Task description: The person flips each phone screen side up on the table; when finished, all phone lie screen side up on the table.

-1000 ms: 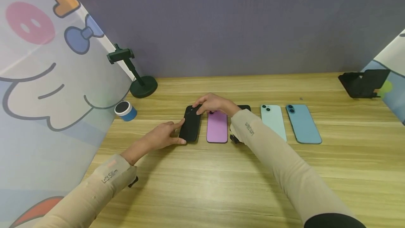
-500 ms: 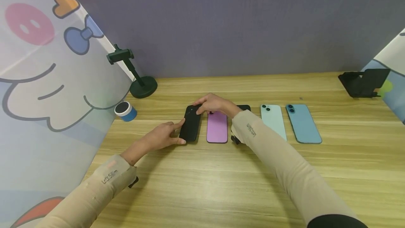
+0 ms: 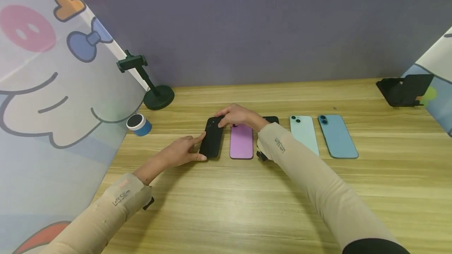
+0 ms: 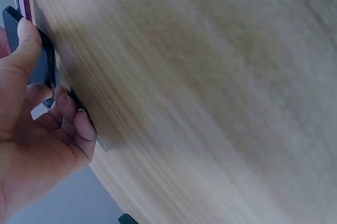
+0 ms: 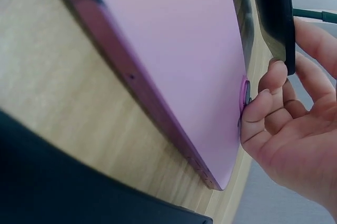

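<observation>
A black phone (image 3: 212,142) lies back up at the left end of a row of phones, its camera end away from me. My left hand (image 3: 181,151) holds its left side and near corner between thumb and fingers; the left wrist view shows the thumb against the phone's edge (image 4: 48,60). At the far right corner, my right hand (image 3: 237,115) pinches the same phone, with fingers on both sides of its edge in the right wrist view (image 5: 276,18). Just right of it, a pink-purple phone (image 3: 241,144) lies back up under my right hand, its camera partly hidden.
Farther right lie another black phone (image 3: 271,119), mostly behind my sleeve, a pale mint phone (image 3: 304,132) and a blue phone (image 3: 338,136). A dark green stand (image 3: 158,96) and a blue-and-white jar (image 3: 140,125) stand left. A black folding stand (image 3: 406,90) sits at the back right.
The head view has shifted very slightly. Both hands keep their places on the black phone, and no phone has visibly moved on the table.
</observation>
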Motion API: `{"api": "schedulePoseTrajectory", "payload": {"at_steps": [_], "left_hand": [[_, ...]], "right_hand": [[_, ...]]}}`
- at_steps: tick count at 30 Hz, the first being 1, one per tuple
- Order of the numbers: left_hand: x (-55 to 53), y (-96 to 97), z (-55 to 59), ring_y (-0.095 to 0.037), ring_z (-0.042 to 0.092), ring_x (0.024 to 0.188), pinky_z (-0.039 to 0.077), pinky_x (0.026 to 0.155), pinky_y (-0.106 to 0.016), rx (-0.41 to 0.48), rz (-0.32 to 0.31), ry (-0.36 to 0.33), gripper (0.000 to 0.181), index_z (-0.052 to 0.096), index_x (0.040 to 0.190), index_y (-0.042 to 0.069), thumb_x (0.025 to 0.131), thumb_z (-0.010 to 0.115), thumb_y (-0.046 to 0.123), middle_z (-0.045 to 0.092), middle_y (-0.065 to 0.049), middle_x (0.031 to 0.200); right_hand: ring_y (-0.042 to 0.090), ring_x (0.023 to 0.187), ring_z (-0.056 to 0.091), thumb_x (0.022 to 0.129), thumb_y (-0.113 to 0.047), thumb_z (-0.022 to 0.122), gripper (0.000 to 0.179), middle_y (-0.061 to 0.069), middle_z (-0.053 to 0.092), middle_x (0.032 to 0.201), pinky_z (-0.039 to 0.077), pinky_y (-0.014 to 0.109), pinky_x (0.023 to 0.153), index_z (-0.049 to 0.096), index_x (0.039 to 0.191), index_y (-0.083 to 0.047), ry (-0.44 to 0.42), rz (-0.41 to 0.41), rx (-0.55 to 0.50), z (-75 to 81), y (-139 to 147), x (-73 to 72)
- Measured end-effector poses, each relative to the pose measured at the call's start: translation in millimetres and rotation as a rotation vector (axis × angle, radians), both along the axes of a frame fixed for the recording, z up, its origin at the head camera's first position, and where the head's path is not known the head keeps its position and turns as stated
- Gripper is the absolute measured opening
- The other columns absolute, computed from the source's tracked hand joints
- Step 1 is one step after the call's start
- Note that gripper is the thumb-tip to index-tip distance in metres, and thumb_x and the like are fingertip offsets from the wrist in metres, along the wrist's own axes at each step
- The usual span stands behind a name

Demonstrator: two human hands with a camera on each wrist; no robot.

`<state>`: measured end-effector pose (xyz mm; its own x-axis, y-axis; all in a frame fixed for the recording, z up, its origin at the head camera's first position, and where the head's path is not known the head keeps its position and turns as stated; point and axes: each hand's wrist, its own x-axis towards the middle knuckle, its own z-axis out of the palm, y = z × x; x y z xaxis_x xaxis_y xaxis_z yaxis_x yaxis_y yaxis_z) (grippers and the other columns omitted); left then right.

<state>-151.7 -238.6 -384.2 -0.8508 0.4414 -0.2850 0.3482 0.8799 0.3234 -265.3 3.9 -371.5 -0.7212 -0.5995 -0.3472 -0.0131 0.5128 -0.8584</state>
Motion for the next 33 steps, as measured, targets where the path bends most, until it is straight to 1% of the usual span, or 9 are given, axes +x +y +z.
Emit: {"api": "schedulePoseTrajectory", "payload": {"at_steps": [13, 16, 18, 21, 25, 28, 29, 31, 33], "left_hand": [[1.1, -1.5, -2.3, -0.014, 0.048, 0.071, 0.042, 0.069, -0.032, -0.039, -0.036, 0.047, 0.089, 0.028, 0.159, 0.014, 0.091, 0.063, 0.058, 0.054, -0.001, 0.084], [2.5, 0.1, 0.4, -0.017, 0.057, 0.079, 0.051, 0.076, -0.037, -0.081, -0.055, 0.073, 0.089, 0.029, 0.159, 0.015, 0.091, 0.061, 0.062, 0.061, -0.007, 0.095], [3.1, 2.6, 3.4, -0.02, 0.06, 0.085, 0.053, 0.081, -0.041, -0.116, -0.064, 0.097, 0.088, 0.032, 0.158, 0.015, 0.09, 0.058, 0.065, 0.063, -0.011, 0.103], [3.2, 8.4, 7.4, -0.019, 0.057, 0.084, 0.051, 0.077, -0.039, -0.148, -0.067, 0.131, 0.088, 0.035, 0.157, 0.017, 0.09, 0.055, 0.07, 0.061, -0.01, 0.106], [5.8, 19.4, 12.2, -0.017, 0.05, 0.08, 0.045, 0.073, -0.034, -0.088, -0.063, 0.137, 0.086, 0.032, 0.158, 0.019, 0.092, 0.054, 0.069, 0.057, -0.007, 0.106], [10.4, 27.2, 11.2, -0.02, 0.061, 0.098, 0.052, 0.084, -0.037, -0.005, -0.087, 0.147, 0.082, 0.03, 0.159, 0.02, 0.094, 0.056, 0.064, 0.06, -0.012, 0.126], [11.7, 29.2, 9.3, -0.022, 0.063, 0.104, 0.053, 0.088, -0.039, 0.017, -0.099, 0.16, 0.081, 0.03, 0.159, 0.02, 0.095, 0.057, 0.062, 0.06, -0.014, 0.131], [14.7, 33.6, 6.3, -0.026, 0.066, 0.11, 0.055, 0.091, -0.042, 0.028, -0.13, 0.204, 0.079, 0.031, 0.158, 0.017, 0.096, 0.057, 0.058, 0.061, -0.018, 0.133], [17.7, 37.4, 3.5, -0.027, 0.068, 0.109, 0.055, 0.09, -0.043, 0.005, -0.147, 0.258, 0.079, 0.033, 0.158, 0.014, 0.096, 0.058, 0.057, 0.065, -0.02, 0.128]], "right_hand": [[0.014, 0.057, 0.042, 0.091, -0.016, 0.072, 0.054, 0.006, 0.07, 0.124, 0.038, 0.029, 0.061, 0.058, 0.143, -0.017, -0.022, 0.0, -0.004, 1.2, -1, 1.4], [0.013, 0.056, 0.041, 0.09, -0.016, 0.073, 0.055, 0.006, 0.07, 0.124, 0.038, 0.029, 0.061, 0.058, 0.143, -0.016, -0.019, 0.001, -0.007, 1.6, -1, 1.8], [0.013, 0.055, 0.04, 0.09, -0.015, 0.073, 0.055, 0.007, 0.07, 0.123, 0.037, 0.029, 0.06, 0.058, 0.143, -0.014, -0.02, 0.001, -0.011, 1.2, 0, 1.3], [0.012, 0.056, 0.04, 0.089, -0.015, 0.074, 0.056, 0.005, 0.072, 0.116, 0.037, 0.028, 0.06, 0.058, 0.143, -0.013, -0.019, -0.002, -0.014, -1.3, 0, -0.2], [0.014, 0.058, 0.041, 0.089, -0.016, 0.075, 0.055, 0.001, 0.07, 0.092, 0.037, 0.028, 0.06, 0.059, 0.142, -0.014, -0.013, -0.005, -0.005, -2.0, 0, -0.8], [0.014, 0.058, 0.04, 0.088, -0.016, 0.075, 0.055, 0.001, 0.066, 0.082, 0.037, 0.028, 0.06, 0.06, 0.141, -0.014, -0.015, -0.007, -0.002, -1.6, 0, -0.7], [0.014, 0.058, 0.04, 0.088, -0.016, 0.075, 0.055, -0.001, 0.066, 0.082, 0.037, 0.028, 0.06, 0.06, 0.141, -0.014, -0.018, -0.008, -0.003, -1.5, 0, -0.7], [0.013, 0.058, 0.041, 0.088, -0.016, 0.075, 0.054, -0.002, 0.066, 0.082, 0.037, 0.028, 0.059, 0.06, 0.141, -0.014, -0.019, -0.011, -0.003, -1.3, 0, -0.7], [0.013, 0.057, 0.041, 0.088, -0.016, 0.075, 0.054, -0.003, 0.064, 0.078, 0.037, 0.027, 0.059, 0.061, 0.14, -0.014, -0.02, -0.012, -0.003, -1.6, -1, -1.2]]}}
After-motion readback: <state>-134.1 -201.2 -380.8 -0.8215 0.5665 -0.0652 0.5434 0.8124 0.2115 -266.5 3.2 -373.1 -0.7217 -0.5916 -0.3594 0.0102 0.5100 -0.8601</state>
